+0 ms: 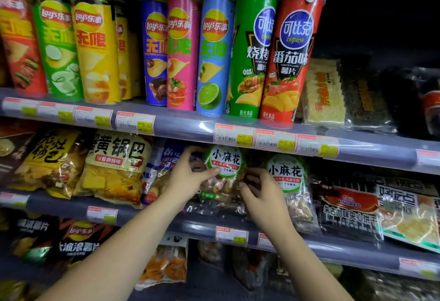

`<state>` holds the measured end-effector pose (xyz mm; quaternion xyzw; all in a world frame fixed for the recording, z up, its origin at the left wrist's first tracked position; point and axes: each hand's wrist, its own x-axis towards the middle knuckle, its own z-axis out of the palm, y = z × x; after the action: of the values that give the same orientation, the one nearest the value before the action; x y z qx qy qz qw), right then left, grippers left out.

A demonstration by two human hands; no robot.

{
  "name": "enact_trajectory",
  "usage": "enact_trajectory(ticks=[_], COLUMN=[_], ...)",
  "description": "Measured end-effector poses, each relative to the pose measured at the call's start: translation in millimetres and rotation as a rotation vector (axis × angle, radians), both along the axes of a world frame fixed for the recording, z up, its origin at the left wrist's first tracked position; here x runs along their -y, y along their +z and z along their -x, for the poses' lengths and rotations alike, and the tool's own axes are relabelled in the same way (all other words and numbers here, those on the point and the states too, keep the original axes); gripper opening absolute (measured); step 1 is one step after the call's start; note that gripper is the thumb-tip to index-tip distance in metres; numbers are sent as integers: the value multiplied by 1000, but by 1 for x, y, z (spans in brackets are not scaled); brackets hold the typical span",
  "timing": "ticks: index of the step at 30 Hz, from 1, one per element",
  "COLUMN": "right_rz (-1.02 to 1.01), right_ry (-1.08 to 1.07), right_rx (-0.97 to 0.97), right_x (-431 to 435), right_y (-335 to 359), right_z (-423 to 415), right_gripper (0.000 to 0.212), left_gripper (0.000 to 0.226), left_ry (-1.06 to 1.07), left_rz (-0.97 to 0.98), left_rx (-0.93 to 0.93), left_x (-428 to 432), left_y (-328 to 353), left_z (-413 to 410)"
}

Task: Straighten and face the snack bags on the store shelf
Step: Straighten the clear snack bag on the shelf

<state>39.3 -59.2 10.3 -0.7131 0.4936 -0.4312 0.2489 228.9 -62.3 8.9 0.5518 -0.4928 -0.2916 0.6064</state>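
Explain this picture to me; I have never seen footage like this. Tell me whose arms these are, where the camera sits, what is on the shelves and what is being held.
There is no machine here. A person wears one wide camera on the head, so you look along their own arms. The left hand and right hand both grip a clear snack bag with a round green-rimmed label, on the middle shelf. A matching bag stands to its right and yellow bags lie to its left. Chip tubes stand on the shelf above.
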Motion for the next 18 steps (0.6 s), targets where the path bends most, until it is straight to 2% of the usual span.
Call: enact_trajectory(ticks=[3, 7, 10, 13, 15, 16, 18], right_rz=[1, -51, -71, -92, -99, -117, -163], right_ry=[39, 77, 85, 109, 150, 186, 270], right_rx=[36, 95, 154, 189, 214, 223, 222], right_x=[2, 4, 6, 7, 8, 7, 6], right_y=[1, 5, 3, 1, -1, -1, -3], right_z=[2, 4, 5, 6, 7, 8, 9], right_gripper=[23, 18, 28, 31, 33, 39, 68], left_gripper=[66, 81, 70, 46, 42, 43, 49], left_ry=[1, -53, -76, -101, -117, -125, -146], left_rz=[-30, -98, -116, -102, -93, -89, -75], left_rx=[-138, -281, -348, -382, -382, -376, -364], left_x=[-5, -28, -49, -61, -62, -61, -60], left_y=[3, 3, -9, -22, -28, -31, -32], left_z=[-13, -25, -24, -16, -11, -9, -3])
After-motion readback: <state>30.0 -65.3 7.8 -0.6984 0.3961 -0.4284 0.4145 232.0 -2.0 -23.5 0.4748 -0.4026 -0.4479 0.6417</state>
